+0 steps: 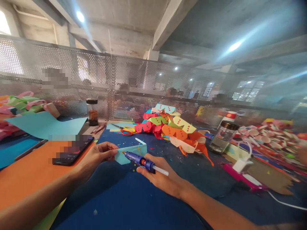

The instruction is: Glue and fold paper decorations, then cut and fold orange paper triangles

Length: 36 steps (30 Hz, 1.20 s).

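Forearms [57, 182] are flanking the near tabletop [107, 198]; I'm seeing left fingers [107, 146] pinching the paper [123, 159] mid-scene, right fingers [144, 172] gripping the glue gun [144, 162]. Its tip [123, 153] is pointing close by: slipping could be burning those left fingers.

Ceiling lamps [235, 46] are flaring in bluish streaks above the perforated partition [134, 75]; a window [4, 23] is glaring above its left end. Below it, shadow is darkening the blue tabletop [134, 201], and blur is smearing the rightmost paper pieces [257, 139].
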{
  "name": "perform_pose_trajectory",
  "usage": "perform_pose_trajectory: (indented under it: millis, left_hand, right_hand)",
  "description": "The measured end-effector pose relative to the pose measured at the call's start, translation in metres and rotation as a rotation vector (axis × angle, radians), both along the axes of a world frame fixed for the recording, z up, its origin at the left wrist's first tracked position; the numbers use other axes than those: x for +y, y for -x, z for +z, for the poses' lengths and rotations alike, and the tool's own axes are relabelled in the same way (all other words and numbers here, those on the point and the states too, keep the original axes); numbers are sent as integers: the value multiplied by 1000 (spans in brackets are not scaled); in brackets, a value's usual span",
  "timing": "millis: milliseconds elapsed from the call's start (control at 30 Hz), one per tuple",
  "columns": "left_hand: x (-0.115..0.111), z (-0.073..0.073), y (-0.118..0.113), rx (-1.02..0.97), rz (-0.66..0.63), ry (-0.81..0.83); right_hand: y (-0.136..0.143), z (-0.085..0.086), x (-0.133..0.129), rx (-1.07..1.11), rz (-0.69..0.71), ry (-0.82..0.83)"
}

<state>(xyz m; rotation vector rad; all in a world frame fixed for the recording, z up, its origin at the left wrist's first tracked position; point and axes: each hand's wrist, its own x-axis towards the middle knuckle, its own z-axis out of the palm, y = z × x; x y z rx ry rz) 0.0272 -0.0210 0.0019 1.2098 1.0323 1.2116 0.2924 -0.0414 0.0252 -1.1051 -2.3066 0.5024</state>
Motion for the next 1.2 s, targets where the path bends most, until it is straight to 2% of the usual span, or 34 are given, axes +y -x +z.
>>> perform_pose_trajectory:
  millis: [867, 1200]
  left_hand:
    - [2, 4, -1, -19, 31, -12]
    - [4, -1, 3, -48, 47, 21]
  right_hand:
    - [-1, 1, -3, 55, 33, 111]
    - [-1, -1, -1, 25, 34, 77]
